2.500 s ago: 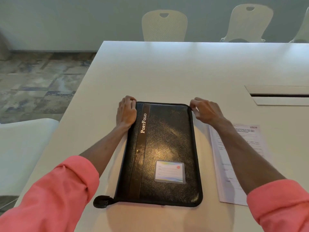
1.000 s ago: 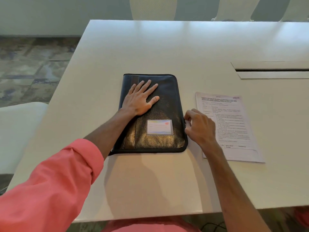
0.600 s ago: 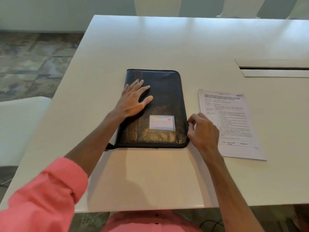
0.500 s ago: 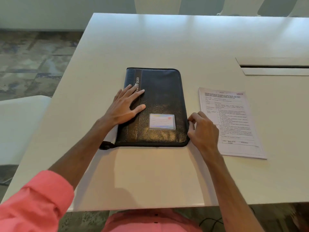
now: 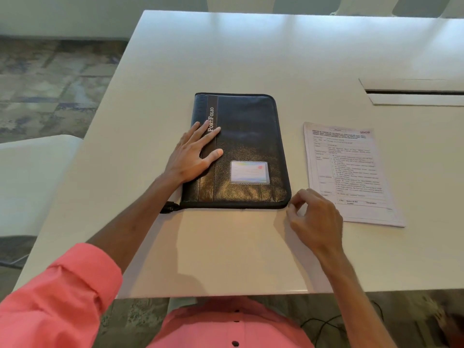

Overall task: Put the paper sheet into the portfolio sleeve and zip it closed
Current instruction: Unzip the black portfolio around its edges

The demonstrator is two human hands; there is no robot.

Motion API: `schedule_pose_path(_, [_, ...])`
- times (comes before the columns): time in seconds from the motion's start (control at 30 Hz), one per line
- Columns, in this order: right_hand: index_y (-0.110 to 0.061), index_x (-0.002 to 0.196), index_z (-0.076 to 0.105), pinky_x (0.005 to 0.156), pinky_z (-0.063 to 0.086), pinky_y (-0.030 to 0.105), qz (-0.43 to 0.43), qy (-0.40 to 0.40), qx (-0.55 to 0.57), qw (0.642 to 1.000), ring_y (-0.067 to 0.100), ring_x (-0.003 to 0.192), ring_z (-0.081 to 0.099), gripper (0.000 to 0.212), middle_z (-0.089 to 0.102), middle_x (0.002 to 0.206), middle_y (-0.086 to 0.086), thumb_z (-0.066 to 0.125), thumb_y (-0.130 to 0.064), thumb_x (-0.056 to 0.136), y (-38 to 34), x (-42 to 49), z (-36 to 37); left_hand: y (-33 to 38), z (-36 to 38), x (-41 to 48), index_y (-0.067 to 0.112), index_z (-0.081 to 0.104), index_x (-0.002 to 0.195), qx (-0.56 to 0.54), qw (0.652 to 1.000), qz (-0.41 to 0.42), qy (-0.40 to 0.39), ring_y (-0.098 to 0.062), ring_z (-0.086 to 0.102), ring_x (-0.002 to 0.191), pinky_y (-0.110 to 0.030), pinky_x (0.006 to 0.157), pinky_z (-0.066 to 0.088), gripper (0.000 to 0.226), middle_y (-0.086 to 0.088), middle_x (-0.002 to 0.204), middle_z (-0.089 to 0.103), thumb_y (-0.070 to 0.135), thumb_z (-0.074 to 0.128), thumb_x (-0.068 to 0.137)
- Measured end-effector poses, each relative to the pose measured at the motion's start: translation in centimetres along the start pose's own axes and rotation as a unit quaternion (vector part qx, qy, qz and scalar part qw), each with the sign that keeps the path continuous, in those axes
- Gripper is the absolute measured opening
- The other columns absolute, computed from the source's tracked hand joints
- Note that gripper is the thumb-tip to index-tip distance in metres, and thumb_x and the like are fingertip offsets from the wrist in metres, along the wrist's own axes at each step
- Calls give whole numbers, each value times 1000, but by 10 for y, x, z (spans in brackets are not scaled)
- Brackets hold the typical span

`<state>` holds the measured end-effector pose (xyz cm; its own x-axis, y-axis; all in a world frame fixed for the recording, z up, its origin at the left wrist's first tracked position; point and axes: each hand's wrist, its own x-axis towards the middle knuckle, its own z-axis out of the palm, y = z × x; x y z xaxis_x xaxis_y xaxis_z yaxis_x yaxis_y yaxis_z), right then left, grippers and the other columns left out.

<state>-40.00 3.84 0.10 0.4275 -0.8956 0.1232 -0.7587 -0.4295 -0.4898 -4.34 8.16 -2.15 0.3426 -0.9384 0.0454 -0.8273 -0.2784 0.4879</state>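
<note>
The black leather portfolio sleeve (image 5: pixel 251 146) lies flat on the white table (image 5: pixel 251 54), its cover down. My left hand (image 5: pixel 193 154) rests flat on its left side with the fingers straight. My right hand (image 5: pixel 316 217) is at the sleeve's near right corner. Its fingers are curled, and the thumb and forefinger pinch at the zipper track, with the zipper pull hidden between them. The printed paper sheet (image 5: pixel 349 172) lies flat on the table to the right of the sleeve, partly under my right hand.
A black tab (image 5: pixel 168 207) sticks out at the sleeve's near left corner. A cable slot (image 5: pixel 414 92) is set into the table at the far right. A white chair seat (image 5: pixel 30 177) stands at the left, and more chairs behind the far edge.
My right hand has slid along the sleeve's right edge from the far corner to the near corner. My left hand went from the far left corner to lying flat on the cover.
</note>
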Motion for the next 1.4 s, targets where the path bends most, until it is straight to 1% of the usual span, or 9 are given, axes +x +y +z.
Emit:
schedule_pose_path(0.17, [-28,85,71,65,55,31,33,23,41,998,10,72,65,12,71,86,-14,82,-26,90,-28,-29,22,3,-1,-1,50,25,171,7,1000,-4,-3,-13,-1,171,-55,138,11,68,12,184,9,70,45,108])
schedule_pose_path(0.23, [-29,85,71,63,54,30,24,27,49,998,8,71,63,12,71,86,-14,82,-26,90,-38,-33,30,4,-1,-2,50,25,171,6,1000,-6,-4,-13,-1,171,-55,138,10,68,12,184,9,69,45,108])
schedule_pose_path(0.33, [-29,84,69,57,45,23,-6,27,57,998,7,68,58,14,66,85,-14,81,-26,90,-55,-36,40,4,-1,-2,50,25,171,7,1000,-8,-6,-14,-2,171,-55,138,9,69,11,184,8,70,45,108])
schedule_pose_path(0.47, [-27,84,66,56,48,30,-35,19,47,998,14,68,60,13,65,85,-12,77,-28,91,-74,-39,53,3,0,-1,50,25,171,6,1000,-10,-5,-13,-2,171,-54,138,8,69,11,184,9,70,44,108])
schedule_pose_path(0.63, [-25,82,65,52,46,30,-58,15,35,998,17,65,60,14,64,84,-10,76,-28,91,-84,-41,59,3,3,-2,51,25,170,9,1000,-10,-5,-12,-2,171,-52,139,7,69,12,184,10,71,43,107])
schedule_pose_path(0.77, [-24,89,69,55,53,36,-86,1,24,996,20,71,64,10,66,91,-8,68,-31,97,-98,-42,65,1,3,-1,50,25,170,13,1000,-10,-2,-12,-2,171,-52,139,7,69,12,184,10,72,42,107])
schedule_pose_path(0.93, [-23,96,70,59,55,39,-122,-23,19,992,20,75,66,16,66,95,-6,62,-35,100,-126,-47,80,3,5,-3,50,26,170,13,1000,-18,7,-13,-3,171,-51,139,5,69,12,184,10,71,43,107])
schedule_pose_path(1.17, [-21,94,70,59,53,34,-140,-35,38,989,18,73,64,16,66,92,-7,64,-36,98,-144,-48,91,4,4,-5,48,24,171,17,1000,-20,2,-14,-4,171,-51,139,4,69,10,184,8,70,42,108])
schedule_pose_path(1.4, [-20,90,67,57,51,37,-158,-37,56,985,18,70,62,15,64,90,-6,65,-34,95,-152,-51,99,4,6,-1,46,25,172,11,1000,-24,-1,-15,-4,171,-51,137,4,70,8,185,6,68,44,108])
